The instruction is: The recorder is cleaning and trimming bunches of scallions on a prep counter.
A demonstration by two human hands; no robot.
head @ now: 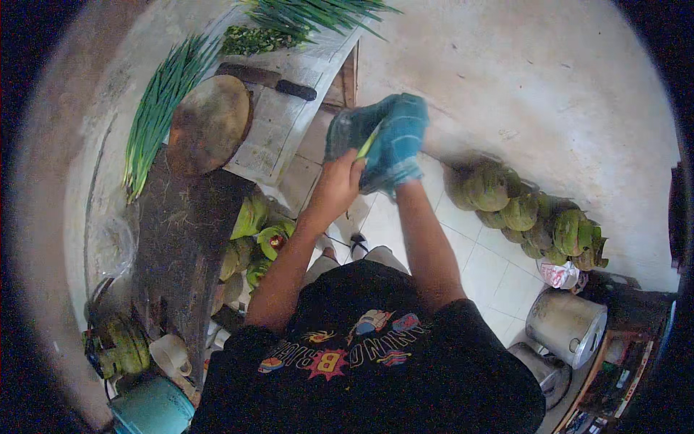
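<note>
My left hand [340,182] holds a thin pale-green stalk [368,142] against a blurred teal bundle [398,127]. This bundle, cloth or plastic, covers my right hand [401,141] down to the wrist; the fingers are hidden. To the left, a cleaver [265,78] with a dark handle lies on newspaper [265,130] near a round wooden chopping block [211,122]. Chopped greens [260,39] lie behind the cleaver. Long spring onions [162,114] lie left of the block, and more spring onions [320,13] are at the top edge.
A dark wooden bench [179,233] runs along the left, with green coconuts [252,217] beside it. More green coconuts [520,211] line the right wall. Metal pots [558,325] stand at lower right. A white mug [171,352] and a teal container [154,407] are at lower left.
</note>
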